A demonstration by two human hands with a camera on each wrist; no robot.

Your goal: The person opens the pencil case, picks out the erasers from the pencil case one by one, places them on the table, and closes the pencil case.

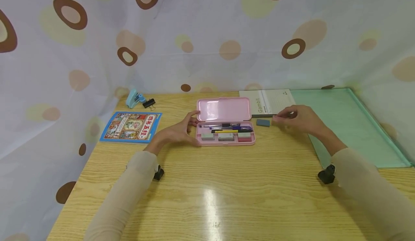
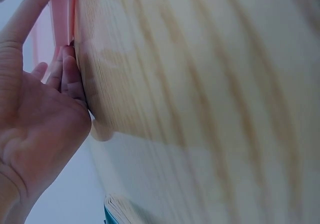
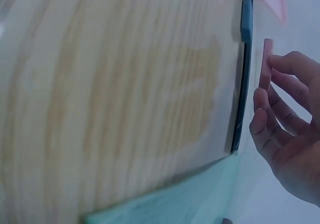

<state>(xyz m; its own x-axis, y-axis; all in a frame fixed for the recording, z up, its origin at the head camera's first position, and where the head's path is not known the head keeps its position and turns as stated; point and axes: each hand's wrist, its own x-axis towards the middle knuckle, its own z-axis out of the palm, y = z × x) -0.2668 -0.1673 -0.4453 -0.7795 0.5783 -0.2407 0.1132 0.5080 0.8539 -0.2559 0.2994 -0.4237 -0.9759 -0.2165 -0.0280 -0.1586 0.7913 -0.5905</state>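
An open pink pencil case (image 1: 198,140) lies on the wooden table, its lid (image 1: 223,110) tipped back. Pens (image 1: 227,127) fill its rear section; small white blocks like erasers (image 1: 207,136) sit in the front compartments, one with red on it (image 1: 244,137). My left hand (image 1: 177,131) holds the case's left end, thumb at the front corner and fingers toward the hinge and lid. To the right, my right hand (image 1: 299,120) pinches a small flat pink eraser (image 3: 266,64) between thumb and fingers, above the table. A blue-grey eraser (image 1: 263,123) lies between that hand and the case.
Behind the right hand is a notebook (image 1: 275,100), beside a pale green mat or tray (image 1: 356,133). At the left lie a colourful booklet (image 1: 132,126), a black binder clip (image 1: 149,103) and a light-blue stationery item (image 1: 134,98). Patterned cloth (image 1: 207,53) surrounds the table.
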